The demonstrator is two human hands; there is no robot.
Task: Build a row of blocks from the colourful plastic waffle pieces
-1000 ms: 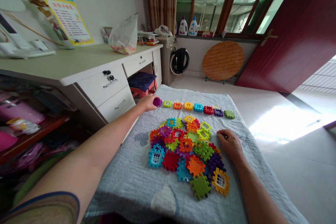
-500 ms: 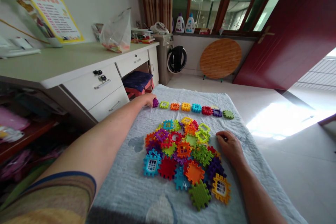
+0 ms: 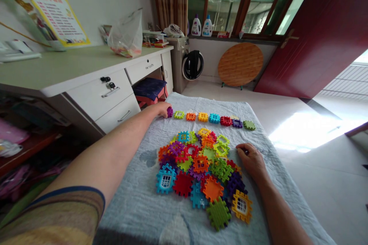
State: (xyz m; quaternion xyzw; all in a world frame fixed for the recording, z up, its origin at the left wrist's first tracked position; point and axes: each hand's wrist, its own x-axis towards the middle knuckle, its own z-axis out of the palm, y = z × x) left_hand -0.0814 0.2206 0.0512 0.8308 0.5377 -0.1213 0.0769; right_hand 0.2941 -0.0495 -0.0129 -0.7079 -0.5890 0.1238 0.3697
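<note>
My left hand [image 3: 161, 109] reaches to the far left of the grey-blue cloth [image 3: 138, 203] and pinches a purple block [image 3: 170, 112] at the left end of a row of blocks [image 3: 214, 118]. The row runs right through lime, orange, yellow, blue, red, purple and green pieces. Nearer to me lies a heap of coloured interlocking blocks [image 3: 202, 168]. My right hand [image 3: 251, 157] rests on the cloth at the heap's right edge, fingers curled loosely, nothing visible in it.
A white desk with drawers [image 3: 109, 92] stands to the left, with a clear plastic bag [image 3: 125, 36] on top and a stool [image 3: 151, 90] beneath. A washing machine [image 3: 191, 63], a round wooden tabletop [image 3: 240, 64] and a red door [image 3: 322, 34] lie beyond.
My left hand has lowered the purple block onto the cloth at the row's left end. The camera shifted slightly; my right hand has stayed put.
</note>
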